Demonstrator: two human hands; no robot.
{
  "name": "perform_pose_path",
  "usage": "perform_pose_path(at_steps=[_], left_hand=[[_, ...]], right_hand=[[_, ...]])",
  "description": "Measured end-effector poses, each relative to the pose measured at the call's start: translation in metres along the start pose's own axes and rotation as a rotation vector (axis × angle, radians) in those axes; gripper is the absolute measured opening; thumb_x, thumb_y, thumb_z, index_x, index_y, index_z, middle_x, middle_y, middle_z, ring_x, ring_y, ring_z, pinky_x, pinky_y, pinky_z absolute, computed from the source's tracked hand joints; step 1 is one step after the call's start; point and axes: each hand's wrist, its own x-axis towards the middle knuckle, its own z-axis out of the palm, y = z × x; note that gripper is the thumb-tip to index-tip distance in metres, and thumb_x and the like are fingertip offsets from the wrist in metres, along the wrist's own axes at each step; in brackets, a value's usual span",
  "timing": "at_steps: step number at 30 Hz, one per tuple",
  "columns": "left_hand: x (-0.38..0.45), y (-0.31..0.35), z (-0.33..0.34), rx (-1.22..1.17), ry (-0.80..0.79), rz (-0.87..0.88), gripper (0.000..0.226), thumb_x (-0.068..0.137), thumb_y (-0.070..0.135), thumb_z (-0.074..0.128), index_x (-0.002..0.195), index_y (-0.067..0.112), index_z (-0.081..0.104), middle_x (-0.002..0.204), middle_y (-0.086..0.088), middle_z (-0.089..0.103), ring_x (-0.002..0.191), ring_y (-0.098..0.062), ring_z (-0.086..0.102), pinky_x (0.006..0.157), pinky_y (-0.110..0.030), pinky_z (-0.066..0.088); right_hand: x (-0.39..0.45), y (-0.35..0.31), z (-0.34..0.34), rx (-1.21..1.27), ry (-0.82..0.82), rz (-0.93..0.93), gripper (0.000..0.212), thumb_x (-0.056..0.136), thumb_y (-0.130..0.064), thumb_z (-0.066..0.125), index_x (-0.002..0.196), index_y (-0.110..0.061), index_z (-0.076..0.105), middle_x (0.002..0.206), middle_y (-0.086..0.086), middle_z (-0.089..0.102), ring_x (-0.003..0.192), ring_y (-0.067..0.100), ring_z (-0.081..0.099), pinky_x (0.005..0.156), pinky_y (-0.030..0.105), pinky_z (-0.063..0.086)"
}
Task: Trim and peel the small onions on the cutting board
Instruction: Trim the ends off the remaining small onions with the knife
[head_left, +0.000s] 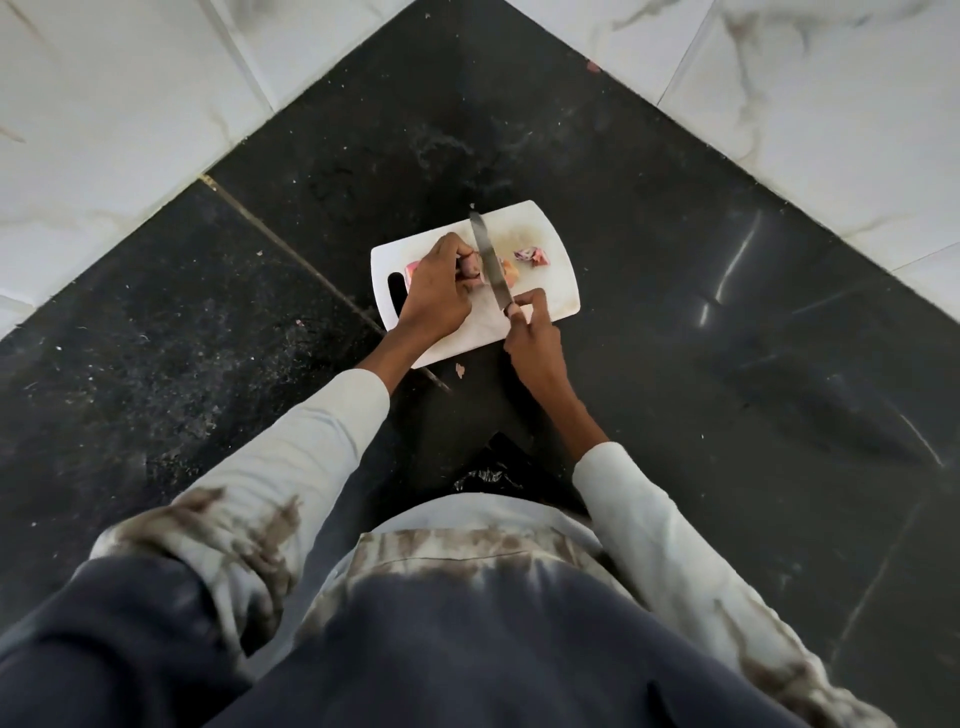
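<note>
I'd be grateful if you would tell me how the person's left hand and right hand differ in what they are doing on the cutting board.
The left hand grips a small onion, holding it on the cutting board; the right hand grips the knife by its handle. The left hand lies over the board's middle; the right hand is at its near edge. Both have curled fingers, and both arms wear pale sleeves.

A home kitchen corner: a black speckled stone counter (649, 249), dusted with crumbs, meets white marble-look wall tiles (130, 104) from 9 to 3 o'clock, with a white cutting board (545, 228) bearing onion scraps (531, 255) at centre.
</note>
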Motion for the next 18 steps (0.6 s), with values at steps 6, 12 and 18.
perform_pose_path(at_steps=[6, 12, 18], left_hand=[[0.007, 0.006, -0.005, 0.018, -0.064, -0.003, 0.035, 0.087, 0.005, 0.080, 0.113, 0.011, 0.056, 0.105, -0.004, 0.068, 0.102, -0.020, 0.069, 0.095, -0.035, 0.059], [0.003, 0.015, 0.002, -0.136, 0.052, -0.030, 0.050, 0.083, 0.021, 0.090, 0.123, 0.016, 0.060, 0.114, 0.004, 0.070, 0.107, -0.010, 0.068, 0.095, -0.022, 0.056], [-0.011, 0.014, 0.007, -0.299, 0.038, -0.102, 0.054, 0.088, 0.017, 0.088, 0.134, 0.013, 0.059, 0.129, -0.001, 0.069, 0.114, -0.010, 0.069, 0.097, -0.019, 0.058]], right_hand=[[0.025, -0.020, -0.033, 0.271, 0.080, 0.082, 0.025, 0.110, -0.044, 0.047, 0.121, -0.021, 0.049, 0.070, 0.002, 0.054, 0.051, 0.005, 0.044, 0.047, 0.023, 0.038], [0.029, -0.022, -0.029, 0.128, 0.061, 0.032, 0.043, 0.092, -0.046, 0.077, 0.122, -0.025, 0.055, 0.087, -0.012, 0.073, 0.078, -0.001, 0.066, 0.076, 0.029, 0.055], [0.036, -0.029, -0.021, 0.147, 0.004, 0.040, 0.061, 0.090, -0.047, 0.079, 0.137, -0.021, 0.051, 0.125, -0.006, 0.063, 0.109, 0.014, 0.063, 0.086, 0.031, 0.054]])
